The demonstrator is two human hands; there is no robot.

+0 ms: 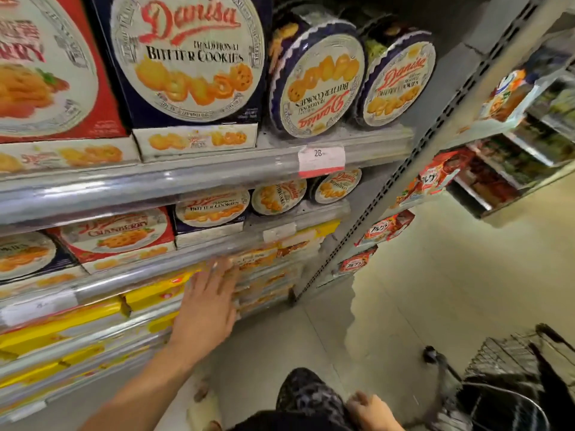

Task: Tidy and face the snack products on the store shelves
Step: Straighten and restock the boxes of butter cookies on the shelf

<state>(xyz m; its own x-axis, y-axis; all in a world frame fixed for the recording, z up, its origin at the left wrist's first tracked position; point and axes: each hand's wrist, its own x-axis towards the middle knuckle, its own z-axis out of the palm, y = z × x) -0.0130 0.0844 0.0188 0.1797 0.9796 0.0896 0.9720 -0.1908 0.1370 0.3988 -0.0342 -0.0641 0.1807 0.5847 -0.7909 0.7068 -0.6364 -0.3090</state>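
Shelf stock, Danisa tins at 12 o'clock. My left grip, fingers straight, presses stacked biscuit packs; my right grip rests loosely curled at 5 o'clock, holding nothing.

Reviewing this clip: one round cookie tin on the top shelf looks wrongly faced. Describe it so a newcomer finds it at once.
Start at the top shelf, at the white price tag on its rail. Directly above the tag stand two round blue Danisa tins, right of the big square blue box. The one meant is the left tin: its lettering reads upside down, while the right tin reads upright.
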